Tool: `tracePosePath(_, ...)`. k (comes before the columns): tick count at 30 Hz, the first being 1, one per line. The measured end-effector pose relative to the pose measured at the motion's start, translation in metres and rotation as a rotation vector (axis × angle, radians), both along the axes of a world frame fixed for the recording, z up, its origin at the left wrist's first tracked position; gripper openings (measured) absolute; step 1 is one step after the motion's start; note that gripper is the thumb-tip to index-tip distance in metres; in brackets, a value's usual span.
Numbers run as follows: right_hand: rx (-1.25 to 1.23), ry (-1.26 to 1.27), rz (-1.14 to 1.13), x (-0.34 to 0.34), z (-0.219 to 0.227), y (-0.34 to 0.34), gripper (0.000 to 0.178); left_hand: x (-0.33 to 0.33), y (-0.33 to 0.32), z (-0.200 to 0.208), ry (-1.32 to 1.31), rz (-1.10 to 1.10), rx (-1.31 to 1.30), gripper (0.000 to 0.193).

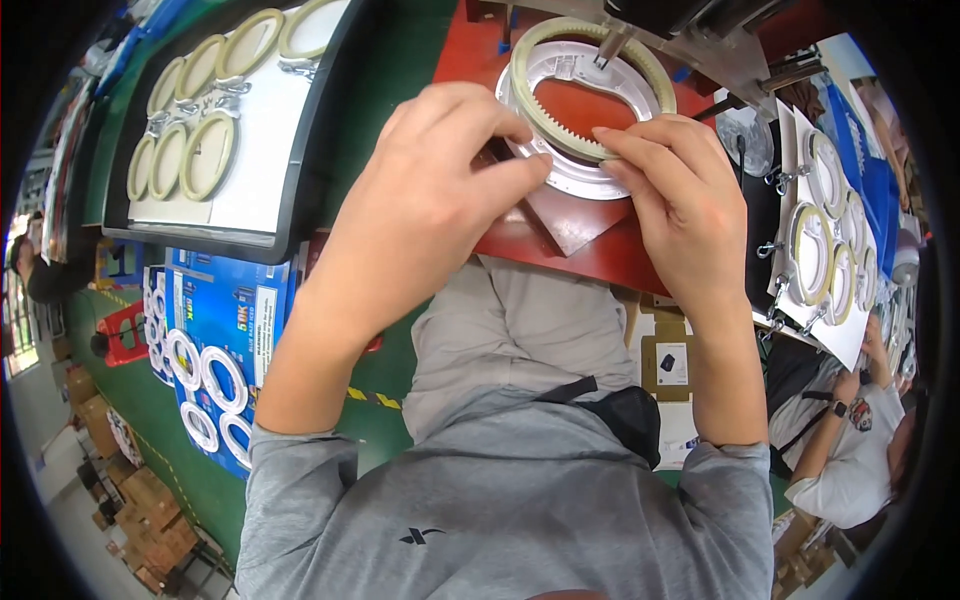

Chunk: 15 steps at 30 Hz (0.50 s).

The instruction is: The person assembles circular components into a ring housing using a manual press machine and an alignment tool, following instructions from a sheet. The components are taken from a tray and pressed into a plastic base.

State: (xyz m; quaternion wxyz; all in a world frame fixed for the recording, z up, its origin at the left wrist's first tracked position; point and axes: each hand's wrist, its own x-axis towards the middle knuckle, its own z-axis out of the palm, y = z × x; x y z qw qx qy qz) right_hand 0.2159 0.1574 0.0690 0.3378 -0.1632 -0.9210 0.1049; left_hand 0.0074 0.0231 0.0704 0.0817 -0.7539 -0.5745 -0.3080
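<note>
My right hand [680,185] pinches the near right edge of a cream toothed ring [655,80] between thumb and fingers. The ring is tilted over a white ring-shaped housing [585,187], which lies on a red work surface [500,240]. Beside the housing's left rim is my left hand [430,200]; its thumb and forefinger are apart with a gap between them, and I see nothing held there. A metal rod [612,45] from the machine overhead reaches down inside the cream ring.
On the left, a black tray [290,200] carries cream rings with metal fittings. White rings [222,380] lie on a blue box below it. To the right, more rings [810,255] rest on white sheets near another person [850,460]. The machine [700,35] overhangs the far side.
</note>
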Motion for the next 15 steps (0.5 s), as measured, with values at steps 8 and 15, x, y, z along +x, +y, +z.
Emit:
tracePosePath(8, 0.078, -0.023, 0.004, 0.000, 0.001, 0.000, 0.026, 0.010, -0.007, -0.006, -0.185, 0.041, 0.020, 0.026)
tracePosePath(15, 0.148, -0.027, -0.023, -0.002, 0.005, -0.014, 0.024, 0.012, -0.012, -0.016, -0.185, 0.050, 0.011, 0.028)
